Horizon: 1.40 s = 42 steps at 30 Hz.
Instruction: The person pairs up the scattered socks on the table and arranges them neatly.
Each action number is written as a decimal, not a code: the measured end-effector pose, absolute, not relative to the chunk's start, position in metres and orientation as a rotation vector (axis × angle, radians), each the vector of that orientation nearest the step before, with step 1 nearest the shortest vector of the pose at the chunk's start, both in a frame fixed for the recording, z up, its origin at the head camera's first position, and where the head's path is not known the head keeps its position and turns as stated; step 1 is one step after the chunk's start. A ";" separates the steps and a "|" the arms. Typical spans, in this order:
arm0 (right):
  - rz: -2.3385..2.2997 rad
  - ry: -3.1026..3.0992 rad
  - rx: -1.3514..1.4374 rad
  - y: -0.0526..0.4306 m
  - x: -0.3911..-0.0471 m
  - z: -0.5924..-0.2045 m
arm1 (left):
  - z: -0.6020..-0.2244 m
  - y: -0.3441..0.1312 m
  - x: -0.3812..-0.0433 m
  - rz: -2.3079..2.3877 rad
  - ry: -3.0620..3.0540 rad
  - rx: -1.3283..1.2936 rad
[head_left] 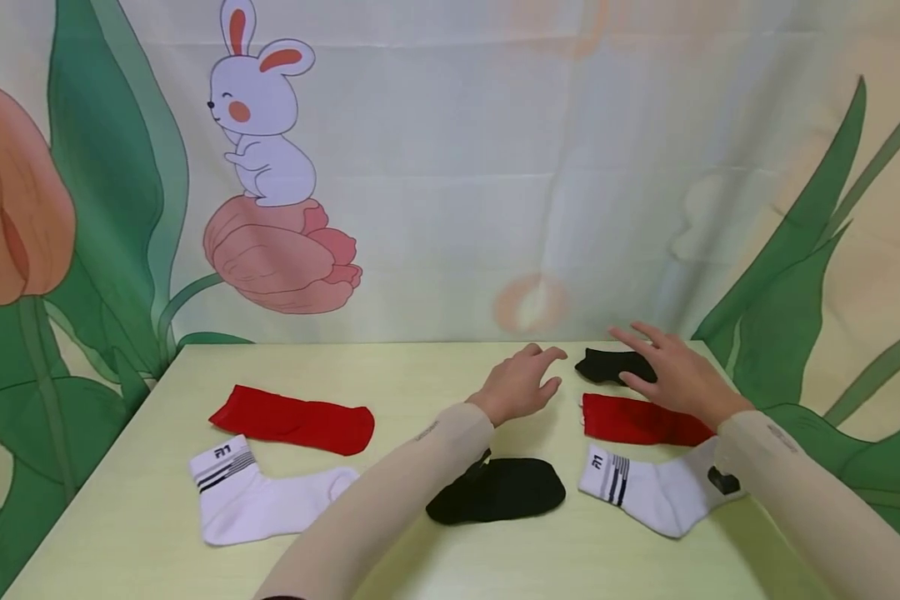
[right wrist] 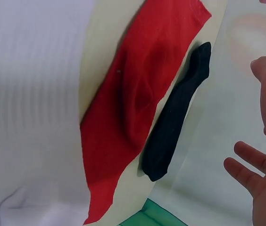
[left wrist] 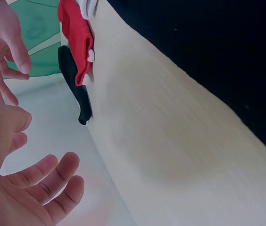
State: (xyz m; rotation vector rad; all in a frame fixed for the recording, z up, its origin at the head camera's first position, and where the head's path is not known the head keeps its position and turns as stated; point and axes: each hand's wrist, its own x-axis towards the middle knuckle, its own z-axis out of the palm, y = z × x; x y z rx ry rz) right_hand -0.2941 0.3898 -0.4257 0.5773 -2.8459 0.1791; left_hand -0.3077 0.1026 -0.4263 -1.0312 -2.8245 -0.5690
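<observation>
My left hand [head_left: 520,385] hovers over the table with loosely bent fingers and holds nothing. To its right, my right hand [head_left: 678,375] is held above the table, fingers spread, in front of a black sock [head_left: 607,365] at the back edge. Below that hand lies a red sock [head_left: 630,419], and nearer the front a white striped sock [head_left: 656,492], partly covered by the right sleeve. Another black sock [head_left: 513,492] lies beside the left forearm. The right wrist view shows the red sock [right wrist: 137,89] and the narrow black sock [right wrist: 178,113] lying flat, apart from the fingers.
On the table's left side lie a second red sock [head_left: 296,419] and a second white striped sock [head_left: 262,496], its toe partly behind the left sleeve. A printed curtain [head_left: 450,208] with a rabbit and tulips hangs right behind the table's back edge.
</observation>
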 end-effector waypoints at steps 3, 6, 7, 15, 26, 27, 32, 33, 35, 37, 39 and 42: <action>0.175 -2.859 0.539 0.393 -0.298 -0.428 | -0.429 0.110 -0.311 -0.568 -2.837 -1.023; 0.176 -2.872 0.509 0.396 -0.303 -0.431 | -0.431 0.118 -0.314 -0.547 -2.853 -1.009; 0.177 -2.877 0.499 0.396 -0.305 -0.432 | -0.432 0.120 -0.315 -0.541 -2.858 -1.009; 0.233 -2.867 0.496 0.408 -0.314 -0.435 | -0.433 0.136 -0.321 -0.544 -2.875 -0.976; 0.228 -2.974 0.381 0.425 -0.316 -0.440 | -0.439 0.156 -0.331 -0.556 -2.952 -0.947; 0.232 -2.985 0.374 0.425 -0.316 -0.440 | -0.440 0.157 -0.333 -0.553 -2.956 -0.944; 0.290 -3.047 0.332 0.430 -0.318 -0.444 | -0.444 0.163 -0.338 -0.546 -2.980 -0.945; 0.303 -3.066 0.320 0.431 -0.318 -0.446 | -0.445 0.164 -0.338 -0.545 -2.983 -0.946; 0.331 -3.102 0.287 0.432 -0.319 -0.448 | -0.446 0.167 -0.338 -0.545 -2.996 -0.947; 0.346 -3.137 0.252 0.435 -0.319 -0.451 | -0.447 0.171 -0.338 -0.549 -3.009 -0.950; 0.351 -3.158 0.218 0.438 -0.318 -0.452 | -0.449 0.176 -0.339 -0.548 -3.014 -0.956; 0.355 -3.178 0.183 0.439 -0.318 -0.455 | -0.453 0.179 -0.342 -0.542 -3.025 -0.960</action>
